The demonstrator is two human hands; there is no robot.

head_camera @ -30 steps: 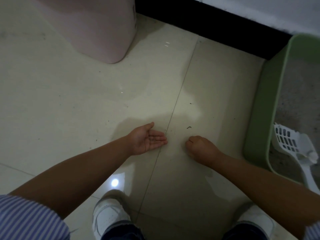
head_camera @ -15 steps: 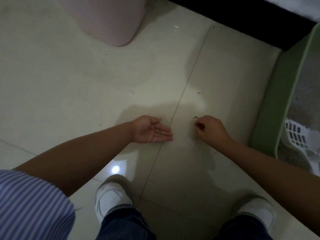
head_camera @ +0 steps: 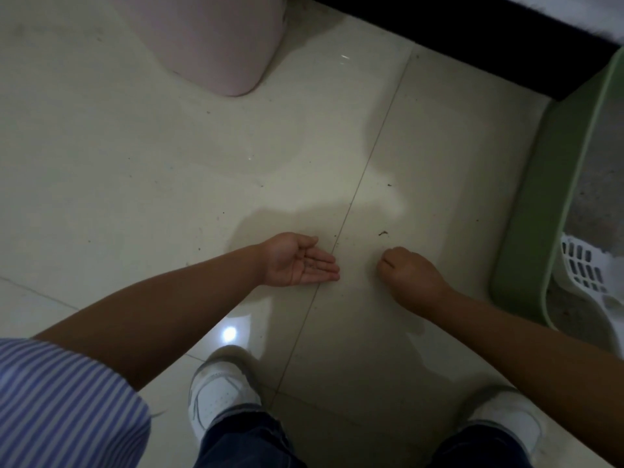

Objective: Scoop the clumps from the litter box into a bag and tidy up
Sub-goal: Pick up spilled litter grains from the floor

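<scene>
Left hand: your left hand (head_camera: 299,261) is lying palm up just above the floor (head_camera: 141,170), fingers straight and together, making a shallow tray. A few dark litter grains (head_camera: 312,264) are resting on the fingers.
Right hand: your right hand (head_camera: 407,273) is hovering knuckles up just beside the left, fingers curled in with thumb meeting fingertips. Whether it is pinching a grain I cannot tell; the fingertips are hidden from the camera.
Arm pose: both forearms are reaching forward and down from a crouch, converging over the tile seam, with your white shoes (head_camera: 221,393) planted below them.
Risk, spill: your left palm is flat, not cupped. Tilting it while you are rising or turning would likely be rolling the grains back onto the floor.
Risk, missed bits: a dark scrap (head_camera: 383,233) is lying just beyond your right hand, and smaller specks are scattered farther out. The dim light and glossy tile are making them easy to overlook.
Risk, smearing: pressing or dragging grains instead of lifting them could be grinding them into the seam.
Litter box: the green litter box (head_camera: 526,211) is sitting to the right of your right hand, with grey litter inside.
Scoop: the white scoop (head_camera: 580,268) is resting inside the box.
Bag: not in view.
Beyond: a pink bin (head_camera: 216,38) is standing well past your left hand.
</scene>
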